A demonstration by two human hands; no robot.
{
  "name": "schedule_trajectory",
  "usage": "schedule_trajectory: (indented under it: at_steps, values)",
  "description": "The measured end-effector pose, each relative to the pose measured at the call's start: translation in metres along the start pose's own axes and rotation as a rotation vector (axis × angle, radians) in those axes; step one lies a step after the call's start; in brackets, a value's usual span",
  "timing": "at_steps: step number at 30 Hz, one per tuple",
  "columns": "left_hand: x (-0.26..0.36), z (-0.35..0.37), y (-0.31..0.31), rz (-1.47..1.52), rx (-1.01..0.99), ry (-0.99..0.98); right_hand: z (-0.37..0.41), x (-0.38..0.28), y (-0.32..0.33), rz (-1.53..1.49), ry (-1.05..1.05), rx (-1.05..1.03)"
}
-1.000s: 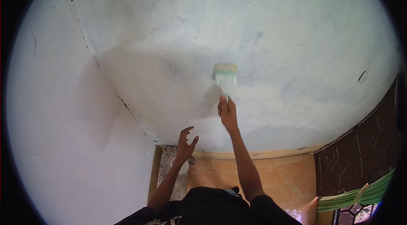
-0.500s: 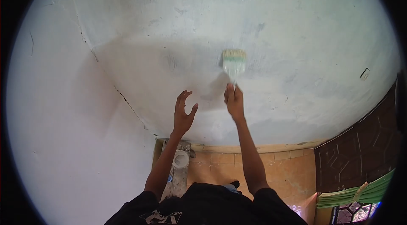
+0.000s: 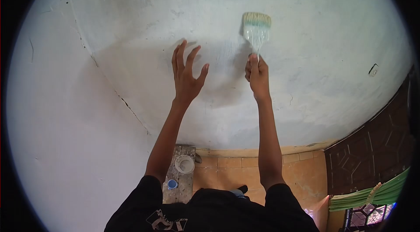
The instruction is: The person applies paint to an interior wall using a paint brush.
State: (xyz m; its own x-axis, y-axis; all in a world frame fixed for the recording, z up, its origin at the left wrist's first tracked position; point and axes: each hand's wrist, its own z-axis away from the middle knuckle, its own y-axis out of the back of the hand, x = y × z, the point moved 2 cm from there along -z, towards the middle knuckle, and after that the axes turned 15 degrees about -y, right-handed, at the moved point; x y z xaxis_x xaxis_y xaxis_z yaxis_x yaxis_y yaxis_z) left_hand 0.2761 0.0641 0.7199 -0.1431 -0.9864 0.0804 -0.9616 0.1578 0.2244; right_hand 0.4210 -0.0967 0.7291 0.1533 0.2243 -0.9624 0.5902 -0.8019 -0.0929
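Note:
A wide paintbrush (image 3: 257,31) with pale bristles and a paint-smeared white body is in my right hand (image 3: 258,76), fingers wrapped around its handle. Its bristles point up, at or close to the whitish wall (image 3: 315,35); exact contact is hard to tell. My left hand (image 3: 187,72) is raised in front of the wall to the left of the brush, fingers spread and holding nothing. Streaky, wet-looking paint shows on the wall above the brush.
Below stands a paint-spattered wooden bench (image 3: 186,184) carrying a white bucket (image 3: 184,164) and a small blue cup (image 3: 172,184). A cracked corner seam (image 3: 124,101) runs down the left. To the right are a dark panelled door (image 3: 372,140) and a green curtain (image 3: 380,197).
My right hand has moved the paintbrush up and slightly right along the wall. The left hand has risen too, its fingers spreading wider. The blue cup is now more exposed.

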Motion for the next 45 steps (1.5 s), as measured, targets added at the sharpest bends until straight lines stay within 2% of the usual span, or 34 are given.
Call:
schedule_trajectory:
  at_steps: [3, 7, 10, 12, 13, 15, 17, 19, 21, 25, 27, 32, 35, 37, 38, 41, 43, 45]
  values:
    - [-0.006, -0.021, -0.002, -0.170, -0.088, -0.152, 0.011, 0.075, 0.008, 0.011, -0.122, 0.018]
    - [-0.009, -0.017, -0.010, -0.222, -0.143, -0.104, 0.079, 0.128, 0.007, 0.014, -0.256, -0.031]
    - [-0.016, -0.014, -0.017, -0.331, -0.193, -0.116, 0.080, 0.087, 0.006, 0.007, -0.185, 0.000]
    - [-0.016, -0.012, -0.017, -0.316, -0.206, -0.096, 0.050, 0.049, 0.013, 0.046, -0.027, 0.008]
    - [-0.017, -0.011, -0.018, -0.331, -0.211, -0.109, 0.039, 0.016, 0.010, -0.033, -0.067, 0.008]
    - [-0.020, -0.009, -0.019, -0.361, -0.215, -0.132, 0.016, -0.017, 0.007, 0.042, -0.014, 0.023]
    - [-0.021, -0.009, -0.020, -0.336, -0.208, -0.115, -0.002, -0.003, 0.010, 0.037, -0.036, 0.001]
    - [-0.019, -0.010, -0.019, -0.311, -0.209, -0.098, -0.003, 0.045, 0.013, 0.019, -0.057, -0.007]
    - [-0.014, -0.014, -0.016, -0.284, -0.213, -0.081, 0.022, 0.091, 0.012, 0.069, -0.072, -0.018]
    - [-0.019, -0.009, -0.019, -0.295, -0.210, -0.099, 0.087, 0.157, 0.007, 0.022, -0.297, -0.041]
    - [-0.019, -0.011, -0.020, -0.303, -0.212, -0.106, 0.100, 0.153, 0.011, -0.054, -0.363, -0.093]
    - [-0.023, -0.006, -0.025, -0.317, -0.214, -0.078, 0.065, 0.031, 0.010, 0.042, -0.130, -0.083]
    - [-0.020, -0.009, -0.023, -0.326, -0.204, -0.098, 0.037, -0.003, 0.010, -0.076, -0.067, -0.161]
    - [-0.021, -0.010, -0.022, -0.322, -0.201, -0.103, 0.023, -0.007, 0.011, -0.095, -0.017, -0.145]
    - [-0.021, -0.010, -0.022, -0.317, -0.205, -0.103, 0.019, 0.000, 0.012, -0.084, -0.040, -0.096]
    - [-0.019, -0.010, -0.020, -0.315, -0.218, -0.096, 0.018, 0.044, 0.026, 0.000, -0.144, -0.156]
    - [-0.018, -0.011, -0.021, -0.315, -0.217, -0.092, 0.029, 0.068, 0.030, -0.097, -0.298, -0.178]
    - [-0.018, -0.011, -0.021, -0.310, -0.212, -0.090, 0.047, 0.079, 0.029, -0.046, -0.274, -0.108]
